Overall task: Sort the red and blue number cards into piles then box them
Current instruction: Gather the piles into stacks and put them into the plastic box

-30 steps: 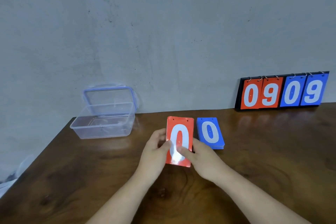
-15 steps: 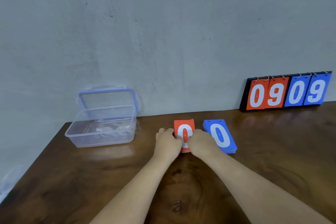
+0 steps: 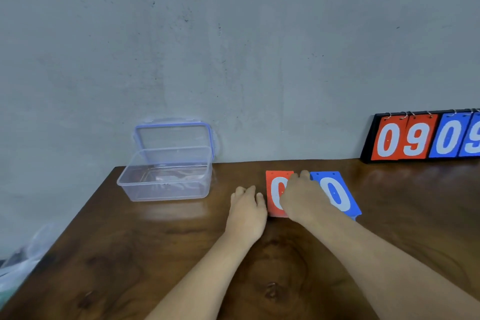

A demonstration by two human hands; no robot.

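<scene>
A red number card pile [image 3: 275, 189] showing a white 0 lies flat on the brown table [image 3: 155, 254]. A blue card pile [image 3: 335, 193], also showing a 0, lies just right of it. My right hand [image 3: 301, 199] covers the right half of the red pile, with its fingers curled over the far right edge between the two piles. My left hand [image 3: 248, 206] rests on the table beside the red pile's left edge and holds nothing. A clear plastic box [image 3: 166, 179] stands open at the far left, its blue-rimmed lid [image 3: 172, 138] leaning on the wall.
A black flip scoreboard [image 3: 426, 138] with red and blue number cards stands against the wall at the far right. The table's left edge runs diagonally, with plastic bags [image 3: 18, 267] beyond it. A grey wall closes the back.
The red pile was lifted and tilted a second ago and now lies flat beside the blue pile. My left hand has let go and slid left; my right hand stays on the pile.
</scene>
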